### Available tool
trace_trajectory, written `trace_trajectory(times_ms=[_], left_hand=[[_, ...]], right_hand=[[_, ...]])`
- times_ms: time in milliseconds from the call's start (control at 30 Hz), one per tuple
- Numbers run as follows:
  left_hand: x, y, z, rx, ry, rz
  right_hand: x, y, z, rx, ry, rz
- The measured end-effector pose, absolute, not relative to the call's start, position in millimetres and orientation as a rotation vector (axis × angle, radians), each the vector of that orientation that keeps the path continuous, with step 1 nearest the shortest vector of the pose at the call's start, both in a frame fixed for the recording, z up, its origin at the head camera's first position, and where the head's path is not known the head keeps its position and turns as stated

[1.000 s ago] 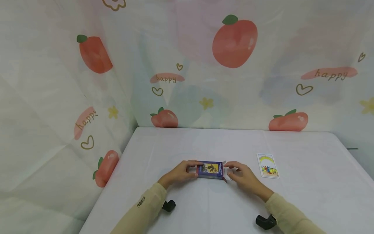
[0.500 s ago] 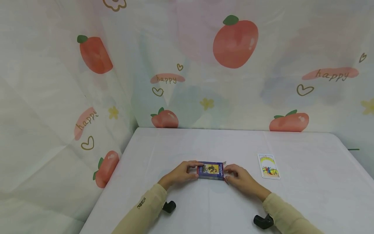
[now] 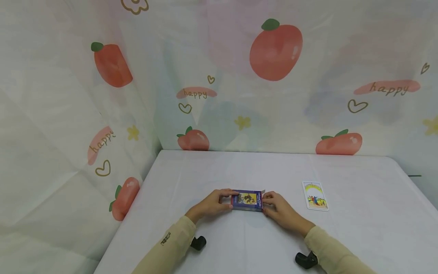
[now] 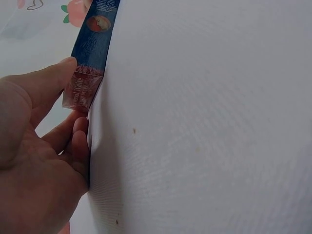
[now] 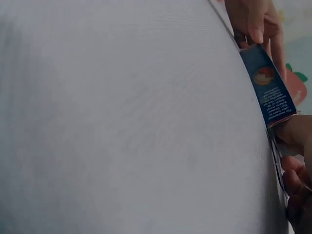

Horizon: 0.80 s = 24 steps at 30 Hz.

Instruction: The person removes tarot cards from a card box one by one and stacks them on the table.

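A blue tarot card box (image 3: 247, 200) with a yellow picture on its top lies flat on the white table. My left hand (image 3: 211, 202) grips its left end, thumb on the near side and fingers over the top. The left wrist view shows the thumb of that hand at the box's red end (image 4: 84, 91). At the opposite end, where a small side flap (image 3: 263, 191) sticks out, my right hand (image 3: 282, 211) has its thumb and bent fingers around the opening. In the right wrist view its thumb (image 5: 291, 132) covers part of that end.
A white-bordered stack of tarot cards (image 3: 315, 196) lies face up to the right of my right hand. Black curved fittings (image 3: 198, 242) (image 3: 306, 260) show beside both sleeves. A printed cloth backdrop (image 3: 226, 76) rises behind the table (image 3: 205, 167) and on its left.
My right hand has moved left, in to the box's open end, and its fingers have closed there. The near flap is now hidden by it. My left hand keeps its grip.
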<state>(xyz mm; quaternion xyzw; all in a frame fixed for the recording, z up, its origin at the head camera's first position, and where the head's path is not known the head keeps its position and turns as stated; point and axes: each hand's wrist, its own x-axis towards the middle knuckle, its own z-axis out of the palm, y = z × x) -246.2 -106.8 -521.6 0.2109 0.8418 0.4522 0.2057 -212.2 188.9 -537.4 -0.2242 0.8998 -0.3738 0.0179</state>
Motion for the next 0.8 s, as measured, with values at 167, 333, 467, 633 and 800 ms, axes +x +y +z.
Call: trace_trajectory(times_ms=[167, 333, 467, 633, 800], left_hand=[[-247, -106, -522, 0.579, 2.345, 1.26], [-247, -107, -521, 0.577, 2.351, 1.255], [-247, -107, -521, 0.577, 2.351, 1.261], [-248, -107, -521, 0.58, 2.343, 1.266], [-247, -107, -522, 0.588, 2.335, 1.278]], right_hand=[[-214, 194, -534, -0.725, 2.856, -1.096], [-215, 201, -532, -0.722, 2.88, -1.041], [-215, 204, -529, -0.741, 2.867, -1.037], [-216, 205, -526, -0.776, 2.845, -1.024], [-214, 206, -524, -0.792, 2.871, -0.993]])
